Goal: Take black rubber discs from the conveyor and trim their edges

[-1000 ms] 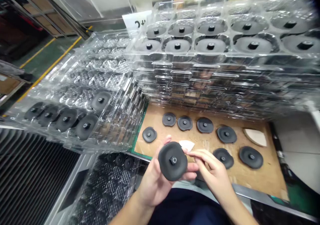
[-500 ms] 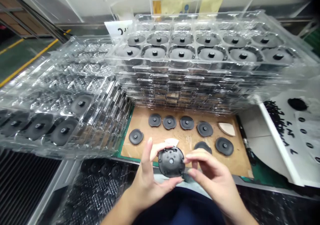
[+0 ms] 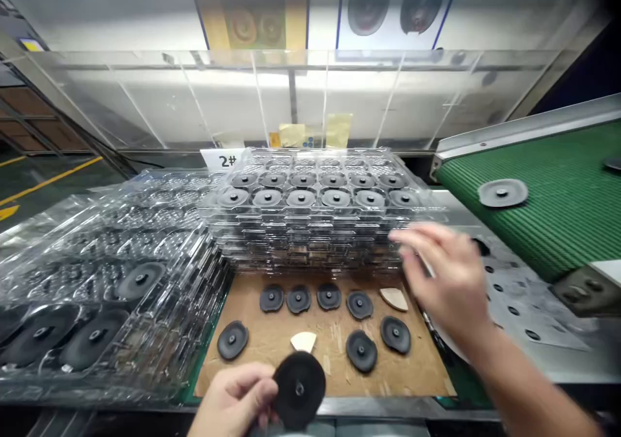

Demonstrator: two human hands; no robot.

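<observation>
A round black plastic disc point(image 3: 299, 390) with a small raised post at its centre is pinched at its left edge by my left hand point(image 3: 242, 398), low over the front of the cardboard. My right hand point(image 3: 444, 272) is raised at the right, in front of the tray stack and blurred by motion. Its fingers stretch leftward with the thumb apart, and nothing shows between them. Similar dark discs lie post-up on the cardboard sheet point(image 3: 334, 375), among them one disc point(image 3: 361, 351) near the front and another point(image 3: 233, 340) at the left.
Clear plastic trays point(image 3: 310, 230) with discs in their pockets are stacked behind the cardboard; another tray stack point(image 3: 160, 282) stands left. A green conveyor belt point(image 3: 557, 223) at the right carries a grey disc point(image 3: 503, 192). Pale wedge pieces point(image 3: 303, 341) lie on the cardboard.
The disc in my left hand has turned from its studded face to its post side and moved lower left. My right hand has left it, moving up and right. The view has tilted up.
</observation>
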